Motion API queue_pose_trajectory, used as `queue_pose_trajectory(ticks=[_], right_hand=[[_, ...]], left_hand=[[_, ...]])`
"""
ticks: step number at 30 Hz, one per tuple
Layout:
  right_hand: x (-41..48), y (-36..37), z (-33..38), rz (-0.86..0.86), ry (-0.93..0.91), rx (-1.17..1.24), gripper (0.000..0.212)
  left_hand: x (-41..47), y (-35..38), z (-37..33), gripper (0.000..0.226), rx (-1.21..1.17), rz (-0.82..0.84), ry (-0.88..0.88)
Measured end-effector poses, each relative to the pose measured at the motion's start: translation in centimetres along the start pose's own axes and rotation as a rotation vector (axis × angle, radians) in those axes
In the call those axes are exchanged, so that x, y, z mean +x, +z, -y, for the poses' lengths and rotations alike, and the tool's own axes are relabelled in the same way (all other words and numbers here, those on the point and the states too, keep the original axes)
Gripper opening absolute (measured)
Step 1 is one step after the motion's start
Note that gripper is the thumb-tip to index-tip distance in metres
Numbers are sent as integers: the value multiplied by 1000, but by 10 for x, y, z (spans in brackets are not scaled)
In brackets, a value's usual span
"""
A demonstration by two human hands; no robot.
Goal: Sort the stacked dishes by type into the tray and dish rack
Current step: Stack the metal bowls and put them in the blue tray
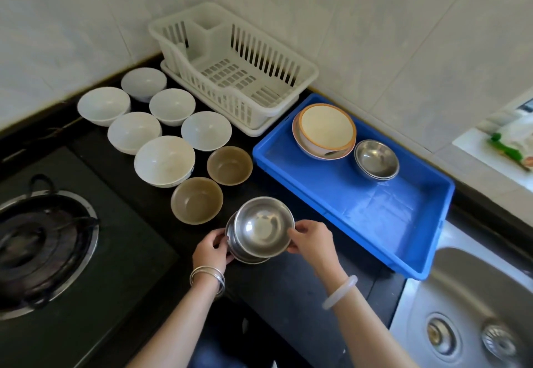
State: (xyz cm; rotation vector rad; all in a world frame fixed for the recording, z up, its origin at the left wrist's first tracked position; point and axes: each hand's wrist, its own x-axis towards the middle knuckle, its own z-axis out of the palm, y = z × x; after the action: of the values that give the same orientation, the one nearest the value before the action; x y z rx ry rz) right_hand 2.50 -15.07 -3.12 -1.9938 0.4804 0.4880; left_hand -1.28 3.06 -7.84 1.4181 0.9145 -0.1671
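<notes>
A short stack of steel bowls point(248, 255) stands on the black counter near the front. My right hand point(313, 239) pinches the rim of the top steel bowl point(262, 226), which is tilted and partly lifted off the stack. My left hand point(209, 250) grips the lower bowls from the left. Several white bowls point(164, 161) and two brown bowls point(196, 200) sit apart on the counter. The blue tray point(375, 209) holds orange-rimmed bowls point(326, 129) and nested steel bowls point(376, 158). The white dish rack point(230, 64) has nothing in it.
A gas stove burner point(37, 243) lies at the left. A steel sink point(476, 310) sits at the lower right, beside the tray. Tiled walls close the corner behind the rack. A packet point(510, 142) lies on the ledge at far right.
</notes>
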Motion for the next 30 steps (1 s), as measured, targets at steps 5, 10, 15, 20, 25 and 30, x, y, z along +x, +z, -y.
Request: queue_pose_trajectory(ticks=[5,10,15,20,25,30], right_hand=[[0,8,-2,1,-24,-126,15],[4,16,-6,13,-29,-191,11],[12,18,-16,21,16,-263,10],[22,19,-22,196,186,37,29],[24,16,-27,247,228,250,29],[24,-4,-22,140,151,292,19]], left_hand=[[4,-1,3,19,-4,9,0],[5,-1,7,15,14,32,-15],[10,-3,6,22,6,37,-42],[9,-3,3,27,5,58,-61],[7,1,0,31,21,57,-55],[2,17,-19,24,3,102,-3]])
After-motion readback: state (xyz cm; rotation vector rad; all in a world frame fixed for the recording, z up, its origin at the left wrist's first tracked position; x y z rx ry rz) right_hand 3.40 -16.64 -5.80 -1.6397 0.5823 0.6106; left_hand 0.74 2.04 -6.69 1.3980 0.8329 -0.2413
